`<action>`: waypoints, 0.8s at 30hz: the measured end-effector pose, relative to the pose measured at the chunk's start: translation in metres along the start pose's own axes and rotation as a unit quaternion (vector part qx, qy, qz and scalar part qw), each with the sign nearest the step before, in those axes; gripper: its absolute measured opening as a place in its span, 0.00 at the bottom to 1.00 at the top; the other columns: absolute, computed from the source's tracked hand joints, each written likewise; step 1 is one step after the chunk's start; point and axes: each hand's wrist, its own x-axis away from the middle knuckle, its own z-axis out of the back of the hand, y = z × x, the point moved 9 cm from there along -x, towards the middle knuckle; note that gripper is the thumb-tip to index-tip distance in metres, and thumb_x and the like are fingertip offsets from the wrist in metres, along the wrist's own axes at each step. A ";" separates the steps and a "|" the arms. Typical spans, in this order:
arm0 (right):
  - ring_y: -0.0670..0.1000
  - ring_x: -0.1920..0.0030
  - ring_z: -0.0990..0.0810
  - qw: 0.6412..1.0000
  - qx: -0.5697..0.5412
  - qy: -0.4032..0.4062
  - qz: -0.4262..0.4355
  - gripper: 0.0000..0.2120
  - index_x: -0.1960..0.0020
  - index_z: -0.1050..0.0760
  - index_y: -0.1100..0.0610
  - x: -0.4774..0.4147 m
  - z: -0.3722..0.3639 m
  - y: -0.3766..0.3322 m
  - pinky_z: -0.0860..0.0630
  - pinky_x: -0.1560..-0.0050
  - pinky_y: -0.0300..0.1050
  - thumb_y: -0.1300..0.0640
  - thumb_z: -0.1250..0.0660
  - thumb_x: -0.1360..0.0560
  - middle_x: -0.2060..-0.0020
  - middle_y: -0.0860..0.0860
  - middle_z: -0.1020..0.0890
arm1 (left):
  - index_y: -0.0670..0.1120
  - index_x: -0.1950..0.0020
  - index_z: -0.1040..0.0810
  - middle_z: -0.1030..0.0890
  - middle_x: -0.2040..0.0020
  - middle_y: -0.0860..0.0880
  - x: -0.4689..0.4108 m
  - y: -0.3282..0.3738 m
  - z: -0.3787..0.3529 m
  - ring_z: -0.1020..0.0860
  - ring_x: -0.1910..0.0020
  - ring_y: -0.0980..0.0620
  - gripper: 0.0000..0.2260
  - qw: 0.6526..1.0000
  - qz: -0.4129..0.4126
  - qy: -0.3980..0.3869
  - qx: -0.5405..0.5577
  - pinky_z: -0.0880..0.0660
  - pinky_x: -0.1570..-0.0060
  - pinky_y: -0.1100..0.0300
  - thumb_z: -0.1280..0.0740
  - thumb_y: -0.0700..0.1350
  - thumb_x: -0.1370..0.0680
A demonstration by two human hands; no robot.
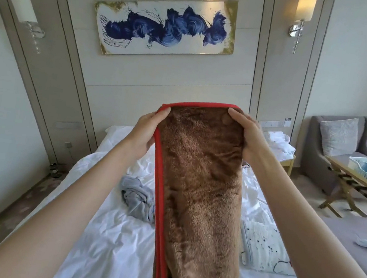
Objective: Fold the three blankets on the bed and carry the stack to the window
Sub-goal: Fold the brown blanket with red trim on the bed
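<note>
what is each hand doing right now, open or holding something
Left hand: grips the top left edge of the brown fleece blanket with red trim.
Right hand: grips the same blanket's top right corner.

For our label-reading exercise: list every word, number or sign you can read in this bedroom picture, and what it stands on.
None can be read.
The small dark sign on the wall: too small to read.
The brown blanket in the left hand and right hand: no label shows.
The painting: brushstrokes only, no words.
</note>
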 end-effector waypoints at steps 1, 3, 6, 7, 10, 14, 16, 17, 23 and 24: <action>0.56 0.57 0.15 1.000 0.012 0.019 -0.009 0.05 0.56 0.18 0.60 -0.029 0.016 0.017 0.18 0.55 0.49 0.58 0.27 0.28 0.58 0.58 0.15 | 0.46 0.42 0.18 0.14 0.47 0.48 -0.028 -0.022 -0.003 0.17 0.48 0.52 0.14 1.000 0.021 0.001 0.001 0.20 0.52 0.61 0.33 0.53 0.21; 0.56 0.54 0.16 0.997 0.029 0.068 -0.028 0.16 0.45 0.22 0.64 -0.092 0.058 0.059 0.18 0.53 0.48 0.59 0.25 0.29 0.53 0.60 0.16 | 0.49 0.42 0.19 0.15 0.46 0.49 -0.089 -0.075 -0.007 0.18 0.47 0.51 0.12 0.998 0.055 0.012 -0.008 0.23 0.50 0.57 0.34 0.53 0.21; 0.53 0.54 0.16 0.990 0.070 0.108 -0.052 0.24 0.39 0.26 0.66 -0.169 0.116 0.132 0.19 0.55 0.44 0.60 0.23 0.31 0.51 0.58 0.15 | 0.52 0.44 0.23 0.19 0.50 0.51 -0.166 -0.163 -0.010 0.21 0.53 0.52 0.06 0.994 0.089 0.036 -0.048 0.24 0.63 0.60 0.34 0.50 0.20; 0.51 0.57 0.15 0.988 0.083 0.115 -0.058 0.22 0.40 0.26 0.66 -0.195 0.135 0.159 0.19 0.58 0.41 0.61 0.23 0.31 0.56 0.55 0.14 | 0.51 0.45 0.24 0.20 0.53 0.52 -0.193 -0.195 -0.011 0.21 0.55 0.53 0.05 0.992 0.101 0.043 -0.058 0.25 0.67 0.61 0.34 0.48 0.20; 0.46 0.64 0.17 0.980 0.125 0.135 -0.077 0.19 0.45 0.27 0.62 -0.266 0.189 0.241 0.20 0.62 0.38 0.63 0.24 0.31 0.65 0.50 0.15 | 0.51 0.49 0.24 0.21 0.56 0.53 -0.265 -0.293 -0.012 0.21 0.60 0.55 0.01 0.984 0.148 0.065 -0.080 0.25 0.72 0.63 0.34 0.46 0.20; 0.43 0.68 0.18 0.969 0.160 0.150 -0.115 0.19 0.49 0.33 0.57 -0.351 0.255 0.348 0.23 0.67 0.36 0.63 0.24 0.30 0.69 0.45 0.16 | 0.52 0.50 0.21 0.19 0.54 0.52 -0.353 -0.413 -0.010 0.19 0.62 0.58 0.01 0.970 0.206 0.091 -0.094 0.24 0.71 0.64 0.32 0.47 0.21; 0.47 0.63 0.18 0.961 0.186 0.148 -0.143 0.19 0.50 0.35 0.56 -0.388 0.283 0.402 0.21 0.62 0.41 0.61 0.24 0.30 0.61 0.50 0.16 | 0.53 0.51 0.21 0.18 0.54 0.52 -0.391 -0.471 -0.008 0.19 0.60 0.56 0.01 0.963 0.234 0.089 -0.101 0.24 0.68 0.62 0.31 0.48 0.22; 0.48 0.62 0.18 0.956 0.198 0.146 -0.158 0.20 0.50 0.35 0.56 -0.404 0.297 0.430 0.21 0.62 0.41 0.60 0.24 0.29 0.58 0.54 0.17 | 0.53 0.51 0.21 0.18 0.54 0.52 -0.406 -0.501 -0.006 0.19 0.59 0.55 0.01 0.959 0.248 0.090 -0.106 0.23 0.66 0.61 0.31 0.48 0.22; 0.52 0.58 0.20 0.918 0.270 0.125 -0.263 0.20 0.48 0.35 0.56 -0.447 0.381 0.613 0.22 0.60 0.45 0.56 0.25 0.30 0.53 0.56 0.19 | 0.48 0.45 0.19 0.17 0.53 0.48 -0.445 -0.697 0.012 0.19 0.56 0.51 0.07 0.920 0.360 0.099 -0.120 0.22 0.59 0.57 0.30 0.47 0.22; 0.54 0.56 0.20 0.910 0.276 0.127 -0.281 0.20 0.48 0.35 0.55 -0.444 0.394 0.643 0.22 0.56 0.49 0.56 0.25 0.30 0.52 0.57 0.20 | 0.49 0.47 0.19 0.16 0.53 0.49 -0.443 -0.726 0.015 0.18 0.56 0.51 0.06 0.913 0.377 0.105 -0.118 0.22 0.58 0.57 0.30 0.46 0.23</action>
